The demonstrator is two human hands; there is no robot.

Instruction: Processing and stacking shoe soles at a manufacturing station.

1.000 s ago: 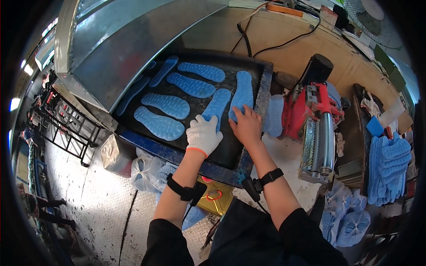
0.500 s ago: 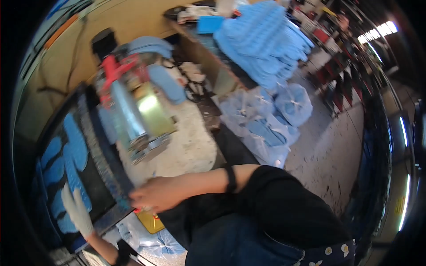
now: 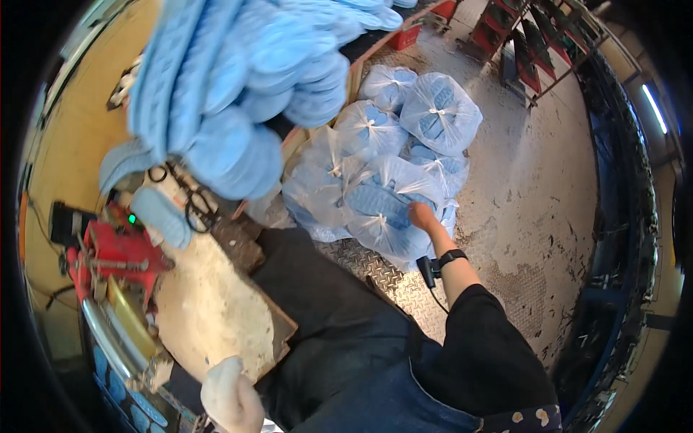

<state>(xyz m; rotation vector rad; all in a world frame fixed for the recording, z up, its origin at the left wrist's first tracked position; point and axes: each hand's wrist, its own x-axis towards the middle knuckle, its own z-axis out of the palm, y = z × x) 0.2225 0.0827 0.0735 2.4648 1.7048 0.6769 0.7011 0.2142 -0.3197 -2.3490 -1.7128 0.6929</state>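
My bare right hand (image 3: 423,215) reaches out to a tied clear plastic bag (image 3: 386,232) filled with blue foam soles. Its fingers look curled at the upper right side of that bag, partly hidden against the plastic. Low in the picture, beside the near end of the pale work board (image 3: 216,289), is my left hand (image 3: 225,390) in a white glove. It is bent and blurred, and its separate fingers do not show.
More filled bags (image 3: 440,112) are heaped on the metal floor. A large stack of blue soles (image 3: 253,79) covers the table at upper left. Left of the board stands a red machine (image 3: 126,252) with a metal roller (image 3: 108,335). Scissors (image 3: 196,209) and a loose sole (image 3: 160,216) lie nearby.
The view has swung right, toward the bags. My right hand has gone from the board's near edge out to the bag pile; my left has come away from the blue soles on the black tray.
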